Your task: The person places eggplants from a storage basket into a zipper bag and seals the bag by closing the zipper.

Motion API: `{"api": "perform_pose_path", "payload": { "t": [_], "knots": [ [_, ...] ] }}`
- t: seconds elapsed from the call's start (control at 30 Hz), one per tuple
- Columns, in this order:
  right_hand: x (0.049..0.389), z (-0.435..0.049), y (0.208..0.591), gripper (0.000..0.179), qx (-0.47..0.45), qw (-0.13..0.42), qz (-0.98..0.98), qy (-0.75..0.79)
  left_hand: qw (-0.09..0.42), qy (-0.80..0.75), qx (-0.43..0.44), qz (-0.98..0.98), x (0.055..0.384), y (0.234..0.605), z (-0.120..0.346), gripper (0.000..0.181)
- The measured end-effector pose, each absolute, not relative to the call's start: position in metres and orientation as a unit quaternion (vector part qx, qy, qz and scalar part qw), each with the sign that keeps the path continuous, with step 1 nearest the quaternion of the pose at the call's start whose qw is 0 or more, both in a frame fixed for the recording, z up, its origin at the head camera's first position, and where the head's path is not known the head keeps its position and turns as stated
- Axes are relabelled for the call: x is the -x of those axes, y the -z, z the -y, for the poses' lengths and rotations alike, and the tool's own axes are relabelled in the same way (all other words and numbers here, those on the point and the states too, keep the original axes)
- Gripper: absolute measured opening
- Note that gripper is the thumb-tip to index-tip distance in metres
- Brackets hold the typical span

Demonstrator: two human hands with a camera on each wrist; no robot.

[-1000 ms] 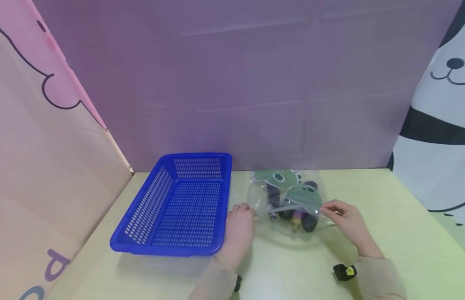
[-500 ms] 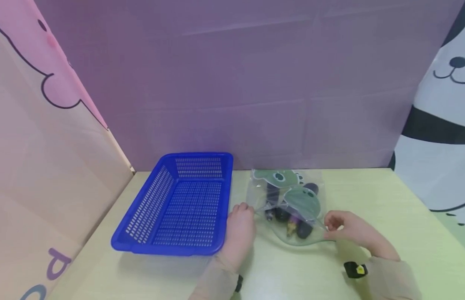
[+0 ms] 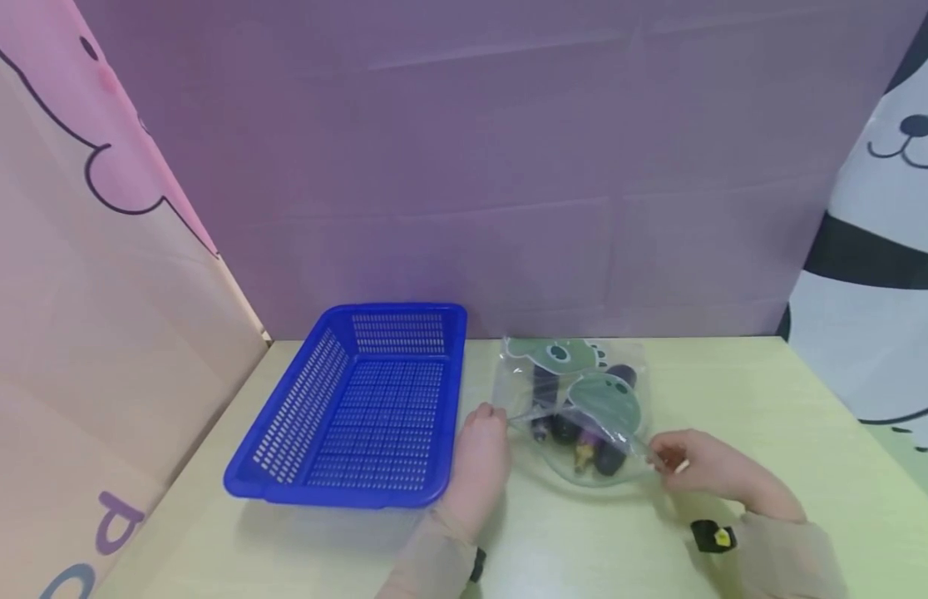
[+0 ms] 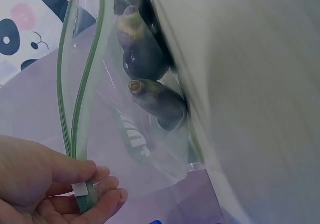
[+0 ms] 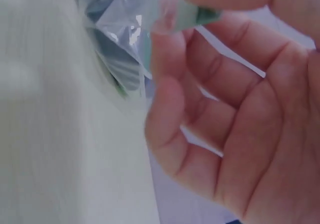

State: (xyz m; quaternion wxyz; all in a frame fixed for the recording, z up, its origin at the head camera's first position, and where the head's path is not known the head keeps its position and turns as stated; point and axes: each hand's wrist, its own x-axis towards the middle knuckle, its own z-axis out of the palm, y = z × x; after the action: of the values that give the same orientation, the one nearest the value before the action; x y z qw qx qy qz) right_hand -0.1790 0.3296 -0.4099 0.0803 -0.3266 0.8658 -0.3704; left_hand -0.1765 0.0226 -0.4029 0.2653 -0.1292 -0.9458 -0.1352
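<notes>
A clear zip bag (image 3: 531, 387) with green cartoon prints lies on the table, its mouth toward the person and its two zip edges spread apart. Several dark eggplants (image 4: 146, 61) are inside it. At the left end of the mouth, my left hand (image 3: 481, 453) pinches the zip edges together; the left wrist view shows thumb and fingers (image 4: 102, 204) on the green strip. My right hand (image 3: 707, 470) pinches the right corner of the mouth. In the right wrist view, the right hand's fingers (image 5: 205, 66) curl at the bag corner, partly covering it.
To the left of the bag stands a blue perforated plastic basket (image 3: 374, 424), close beside the left hand. Behind the table (image 3: 569, 541) hangs a purple cloth backdrop (image 3: 464, 166). Printed cloth panels flank both sides.
My right hand has moved right and toward the person, shifting its hold to the bag's corner. The mouth and the eggplants inside have shifted slightly. The left hand stays nearly still.
</notes>
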Motion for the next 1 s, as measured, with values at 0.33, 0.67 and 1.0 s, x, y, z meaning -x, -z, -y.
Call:
{"api": "perform_pose_path", "payload": {
  "t": [0.33, 0.67, 1.0],
  "knots": [
    [0.170, -0.338, 0.393, 0.020, 0.188, -0.047, -0.929, 0.315, 0.262, 0.148, 0.121, 0.946, 0.173, 0.397, -0.023, 0.020],
    [0.166, -0.352, 0.391, 0.016, 0.167, -0.185, -0.916, 0.315, 0.269, 0.159, 0.135, 0.941, 0.174, 0.398, -0.021, 0.021],
    [0.162, -0.360, 0.389, 0.012, 0.142, -0.175, -0.924, 0.310, 0.248, 0.162, 0.130, 0.946, 0.169, 0.388, -0.018, 0.023]
  ]
}}
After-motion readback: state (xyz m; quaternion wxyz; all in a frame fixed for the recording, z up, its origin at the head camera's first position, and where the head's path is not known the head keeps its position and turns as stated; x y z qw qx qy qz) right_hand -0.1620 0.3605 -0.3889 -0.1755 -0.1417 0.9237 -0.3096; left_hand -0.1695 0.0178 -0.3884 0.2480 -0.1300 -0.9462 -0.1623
